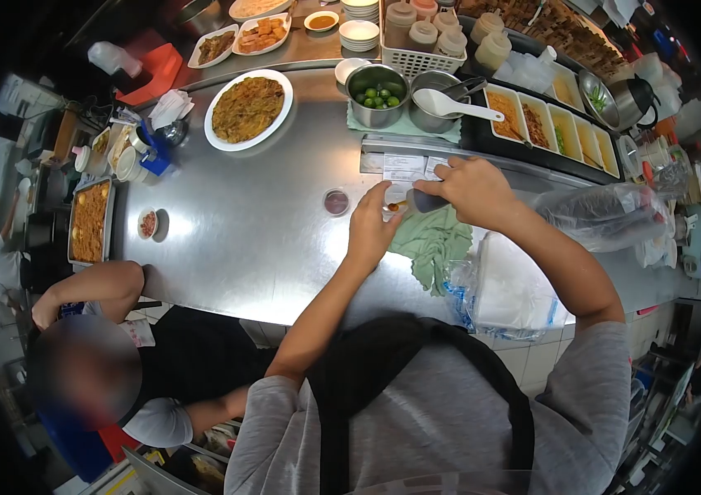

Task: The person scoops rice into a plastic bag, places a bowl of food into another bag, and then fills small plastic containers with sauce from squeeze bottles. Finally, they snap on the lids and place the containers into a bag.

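My left hand (pixel 371 229) is closed round a small clear cup (pixel 394 198) with a little brown sauce in it. Gripped in my right hand (pixel 478 191) is a dark sauce bottle (pixel 428 200), tilted so that its narrow end points left at the cup. My fingers cover part of both. Left of my left hand stands another small clear cup (pixel 336 202) with dark reddish contents. A crumpled green cloth (pixel 435 252) lies under and below my right hand. Paper slips (pixel 402 167) are at the counter's raised strip just beyond.
A plate of brown food (pixel 249 110) sits far left, a small bowl (pixel 148 223) nearer. Ahead are a pot of limes (pixel 377 96), a white ladle (pixel 457 106) and topping trays (pixel 534 124). Plastic bags (pixel 523 285) lie right. A co-worker (pixel 193 355) is close at left.
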A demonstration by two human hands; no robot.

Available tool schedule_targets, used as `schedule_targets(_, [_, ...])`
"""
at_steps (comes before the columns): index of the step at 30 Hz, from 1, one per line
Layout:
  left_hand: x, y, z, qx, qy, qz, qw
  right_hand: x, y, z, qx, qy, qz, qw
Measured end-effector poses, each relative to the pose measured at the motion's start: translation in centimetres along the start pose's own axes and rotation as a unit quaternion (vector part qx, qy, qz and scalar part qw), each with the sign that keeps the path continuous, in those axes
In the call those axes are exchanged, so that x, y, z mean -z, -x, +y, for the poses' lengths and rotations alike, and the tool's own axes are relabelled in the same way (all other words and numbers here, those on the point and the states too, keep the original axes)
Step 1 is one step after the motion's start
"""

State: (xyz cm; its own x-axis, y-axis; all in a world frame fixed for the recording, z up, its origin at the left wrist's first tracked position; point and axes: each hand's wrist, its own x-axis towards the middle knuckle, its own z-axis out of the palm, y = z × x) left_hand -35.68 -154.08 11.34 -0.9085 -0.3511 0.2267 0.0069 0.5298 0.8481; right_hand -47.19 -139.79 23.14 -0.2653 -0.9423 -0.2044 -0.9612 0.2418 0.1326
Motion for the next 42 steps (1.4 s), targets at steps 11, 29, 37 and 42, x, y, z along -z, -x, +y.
schedule_targets(11, [-0.1, 0.4, -0.6, 0.070, 0.019, 0.001, 0.997, 1.4, -0.3, 0.6, 0.018, -0.026, -0.032, 0.999])
schedule_targets(29, [-0.1, -0.5, -0.4, 0.114, 0.126, -0.020, 0.985, 1.9, -0.9, 1.7, 0.024, -0.047, -0.013, 0.999])
schedule_targets(37, [0.0, -1.3, -0.2, 0.117, 0.130, -0.026, 0.984, 3.1, -0.8, 2.8, -0.005, -0.039, 0.004, 0.999])
schedule_targets(42, [-0.4, -1.6, -0.2, 0.123, 0.128, -0.023, 0.984, 2.7, -0.9, 2.8, 0.017, -0.035, 0.023, 0.999])
